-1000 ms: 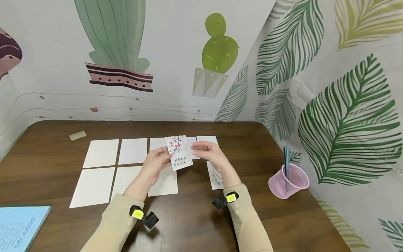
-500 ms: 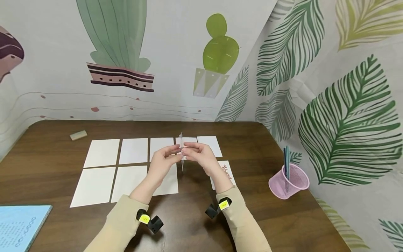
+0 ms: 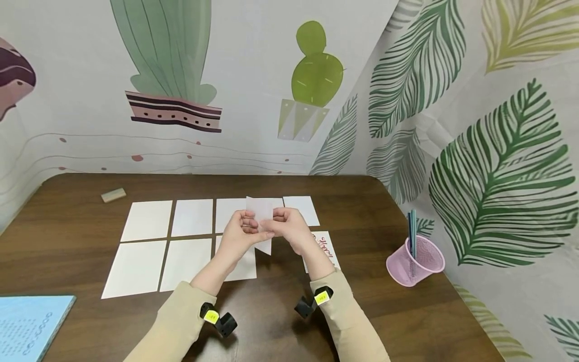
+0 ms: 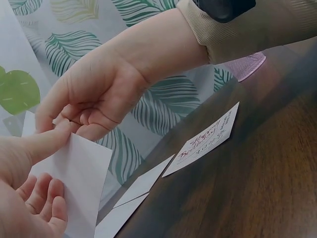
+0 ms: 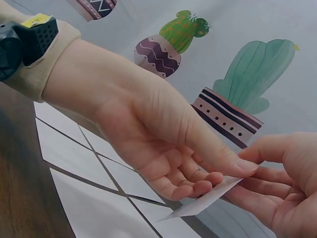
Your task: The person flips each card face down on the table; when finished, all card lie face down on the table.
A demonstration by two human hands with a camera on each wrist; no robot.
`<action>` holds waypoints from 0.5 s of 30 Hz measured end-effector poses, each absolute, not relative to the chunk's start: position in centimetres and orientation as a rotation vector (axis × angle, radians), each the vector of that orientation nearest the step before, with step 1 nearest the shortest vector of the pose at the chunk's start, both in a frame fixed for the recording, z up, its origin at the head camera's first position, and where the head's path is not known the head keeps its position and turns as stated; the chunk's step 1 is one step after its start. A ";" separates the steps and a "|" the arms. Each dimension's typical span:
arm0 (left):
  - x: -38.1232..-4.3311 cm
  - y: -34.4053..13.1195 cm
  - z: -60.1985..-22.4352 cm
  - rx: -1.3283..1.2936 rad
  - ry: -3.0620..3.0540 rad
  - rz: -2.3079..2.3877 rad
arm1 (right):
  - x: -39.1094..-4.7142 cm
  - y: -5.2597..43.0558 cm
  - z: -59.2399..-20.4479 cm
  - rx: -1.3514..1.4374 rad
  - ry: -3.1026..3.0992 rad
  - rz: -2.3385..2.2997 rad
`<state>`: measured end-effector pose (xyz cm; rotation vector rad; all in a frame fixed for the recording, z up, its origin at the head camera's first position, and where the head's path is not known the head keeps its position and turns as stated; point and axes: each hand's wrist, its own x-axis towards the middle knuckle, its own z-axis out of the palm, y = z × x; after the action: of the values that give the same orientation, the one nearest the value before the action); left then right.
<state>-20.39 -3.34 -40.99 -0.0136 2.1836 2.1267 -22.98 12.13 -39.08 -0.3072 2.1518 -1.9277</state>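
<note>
Between both hands, a small white card [image 3: 260,207] is held upright above the rows, its plain side toward the head camera. Whether more cards sit behind it, I cannot tell. My left hand [image 3: 237,239] pinches the card, the thumb laid across its near face. From the other side, my right hand [image 3: 291,227] grips the card's edge between thumb and fingers, as the right wrist view shows with the right thumb [image 5: 242,167] on the edge. Below the right forearm lies a card with red lettering [image 4: 205,144], partly hidden in the head view.
Blank white cards lie in two rows, including a front-left card [image 3: 134,269] and a back-right card [image 3: 302,210]. A pink mesh cup [image 3: 414,264] holding sticks stands at right. An eraser-like block [image 3: 113,195] is at back left, a blue book [image 3: 33,322] at front left.
The held cards have turned from their printed flower side, through edge-on, to a plain side. Under the right arm, a card with red lettering shows where a black-lettered one was.
</note>
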 end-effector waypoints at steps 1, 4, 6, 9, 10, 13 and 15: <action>-20.4 -3.3 -41.0 -0.008 2.177 2.128 | -23.0 12.2 -39.1 -0.305 2.159 -1.928; -20.4 -3.4 -41.0 0.002 2.162 2.123 | -23.1 12.6 -39.2 -0.297 2.192 -1.915; -20.5 -3.6 -41.0 0.013 2.160 2.111 | -23.4 13.2 -39.1 -0.284 2.216 -1.892; -20.7 -3.9 -41.1 -0.001 2.166 2.108 | -24.0 14.7 -39.1 -0.249 2.226 -1.840; -20.8 -4.0 -41.2 -0.016 2.172 2.111 | -24.2 15.2 -39.2 -0.241 2.221 -1.821; -21.0 -4.4 -41.6 -0.088 2.183 2.116 | -24.8 16.8 -39.5 -0.209 2.168 -1.768; -21.3 -4.7 -42.0 -0.128 2.157 2.116 | -25.1 17.7 -39.8 -0.212 2.117 -1.736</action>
<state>-21.26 -4.69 -42.03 -0.1277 2.1570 2.1164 -25.08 17.68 -39.85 -0.2123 2.1166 -1.7365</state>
